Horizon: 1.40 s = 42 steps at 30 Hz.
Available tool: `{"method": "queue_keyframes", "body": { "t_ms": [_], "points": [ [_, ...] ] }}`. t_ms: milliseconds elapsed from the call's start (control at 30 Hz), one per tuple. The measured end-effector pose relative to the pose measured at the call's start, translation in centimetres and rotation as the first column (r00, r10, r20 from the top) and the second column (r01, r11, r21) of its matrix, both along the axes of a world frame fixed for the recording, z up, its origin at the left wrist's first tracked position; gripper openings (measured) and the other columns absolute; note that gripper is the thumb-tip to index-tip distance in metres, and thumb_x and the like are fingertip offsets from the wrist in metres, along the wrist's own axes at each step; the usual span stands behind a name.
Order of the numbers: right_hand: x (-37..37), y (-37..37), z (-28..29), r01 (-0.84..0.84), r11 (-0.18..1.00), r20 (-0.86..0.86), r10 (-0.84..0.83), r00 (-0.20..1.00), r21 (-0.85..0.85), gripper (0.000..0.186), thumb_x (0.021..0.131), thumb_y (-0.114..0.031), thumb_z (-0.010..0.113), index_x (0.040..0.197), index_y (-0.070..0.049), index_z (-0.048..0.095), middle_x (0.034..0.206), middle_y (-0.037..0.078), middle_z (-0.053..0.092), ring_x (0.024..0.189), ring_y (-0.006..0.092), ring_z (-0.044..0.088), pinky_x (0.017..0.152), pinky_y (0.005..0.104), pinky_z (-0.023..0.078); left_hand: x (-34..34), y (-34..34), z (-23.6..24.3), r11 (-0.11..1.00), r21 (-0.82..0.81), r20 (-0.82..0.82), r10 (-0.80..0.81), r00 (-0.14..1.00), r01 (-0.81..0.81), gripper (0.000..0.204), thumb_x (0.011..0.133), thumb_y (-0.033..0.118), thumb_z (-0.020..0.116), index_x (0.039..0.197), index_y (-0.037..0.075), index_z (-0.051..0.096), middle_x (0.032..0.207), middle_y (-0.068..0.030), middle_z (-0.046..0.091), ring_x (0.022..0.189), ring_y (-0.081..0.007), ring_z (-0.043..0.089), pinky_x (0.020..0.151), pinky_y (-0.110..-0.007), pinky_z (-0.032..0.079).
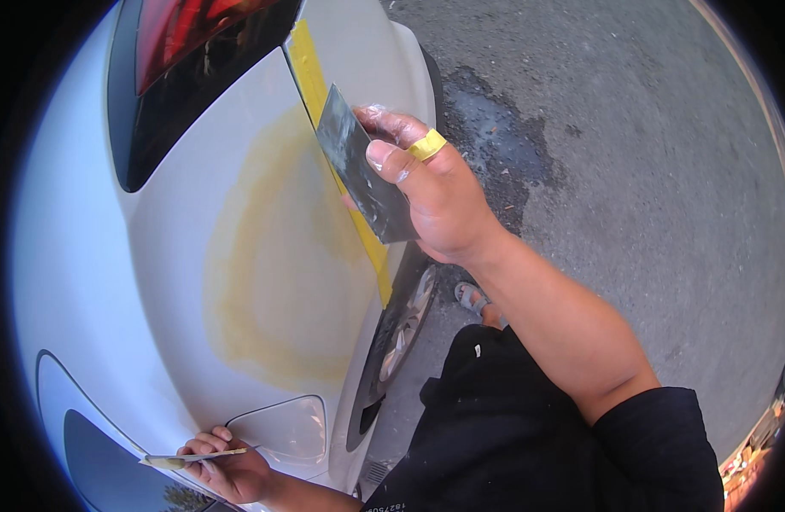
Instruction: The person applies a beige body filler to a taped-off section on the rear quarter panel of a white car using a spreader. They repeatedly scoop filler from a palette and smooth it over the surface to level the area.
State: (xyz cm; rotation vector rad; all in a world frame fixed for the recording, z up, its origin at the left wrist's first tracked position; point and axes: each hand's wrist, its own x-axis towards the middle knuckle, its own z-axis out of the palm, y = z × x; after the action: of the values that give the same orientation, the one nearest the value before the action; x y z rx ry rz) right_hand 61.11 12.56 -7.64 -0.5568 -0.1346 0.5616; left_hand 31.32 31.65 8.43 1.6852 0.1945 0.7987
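My right hand (439,183) is raised in front of the white car body panel (281,282) and grips a dark rectangular spreader plate (362,166) smeared with pale filler. White smudges coat its fingertips, and a yellow band (426,144) wraps one finger. Some of those fingers are hidden behind the plate. At the lower left, my left hand (230,468) pinches a thin flat scraper (192,458), seen nearly edge-on, with yellowish paste on it. That hand is beside the closed fuel flap (281,429). A yellow-brown ring of filler surrounds a sanded pale patch on the panel.
Yellow masking tape (378,256) runs along the panel edge, partly behind the plate. A red tail light (183,34) is at the upper left. The car's wheel (409,324) sits below the panel. Wet patches mark the grey asphalt (631,171).
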Motion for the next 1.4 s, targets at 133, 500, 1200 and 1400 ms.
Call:
{"method": "queue_keyframes", "body": {
  "t_ms": [133, 500, 1200, 1400],
  "points": [
    [-0.5, -0.1, -0.3, -0.007, 1.000, 0.013, 0.007, 1.000, -0.019, 0.044, 0.094, -0.015, 0.053, 0.132, 0.003, 0.041, 0.121, 0.011, 0.053, 0.107, 0.0168, 0.055, 0.087, 0.0350, 0.052, 0.2, -0.1, 0.0, 1.000, 0.010, 0.000, 0.001, 1.000, -0.001, 0.031, 0.091, 0.008, 0.050, 0.119, -0.003, 0.045, 0.093, -0.0117, 0.050, 0.088, -0.0214, 0.047, 0.081, -0.036, 0.038],
    [-1.9, -0.3, -1.1, 0.000, 0.999, 0.053, 0.002, 0.999, -0.044, 0.045, 0.094, -0.018, 0.054, 0.132, 0.004, 0.042, 0.119, 0.010, 0.054, 0.104, 0.0152, 0.054, 0.088, 0.0320, 0.050, 0.2, -0.1, -0.3, 0.995, 0.083, -0.003, 0.050, 0.999, -0.049, 0.034, 0.091, 0.007, 0.047, 0.124, 0.001, 0.046, 0.092, -0.0099, 0.050, 0.082, -0.0191, 0.050, 0.075, -0.035, 0.040],
    [-5.4, -0.7, -3.7, -0.029, 0.993, 0.065, 0.037, 0.997, -0.117, 0.045, 0.095, -0.021, 0.052, 0.132, 0.003, 0.043, 0.116, 0.009, 0.056, 0.098, 0.0145, 0.056, 0.089, 0.0308, 0.045, -0.1, 0.3, -0.3, 0.998, 0.062, -0.013, 0.003, 1.000, -0.002, 0.033, 0.090, 0.008, 0.048, 0.122, 0.000, 0.046, 0.093, -0.0103, 0.049, 0.085, -0.0201, 0.048, 0.078, -0.036, 0.039],
    [-6.6, -1.1, -4.2, -0.044, 0.987, 0.049, 0.052, 0.997, -0.155, 0.046, 0.096, -0.020, 0.050, 0.134, 0.003, 0.040, 0.118, 0.011, 0.056, 0.100, 0.0147, 0.056, 0.091, 0.0311, 0.044, 0.0, 0.3, -0.4, 0.996, 0.084, -0.015, -0.001, 1.000, 0.002, 0.034, 0.090, 0.007, 0.047, 0.124, 0.000, 0.046, 0.093, -0.0100, 0.050, 0.082, -0.0196, 0.048, 0.077, -0.036, 0.040]
  ]
}}
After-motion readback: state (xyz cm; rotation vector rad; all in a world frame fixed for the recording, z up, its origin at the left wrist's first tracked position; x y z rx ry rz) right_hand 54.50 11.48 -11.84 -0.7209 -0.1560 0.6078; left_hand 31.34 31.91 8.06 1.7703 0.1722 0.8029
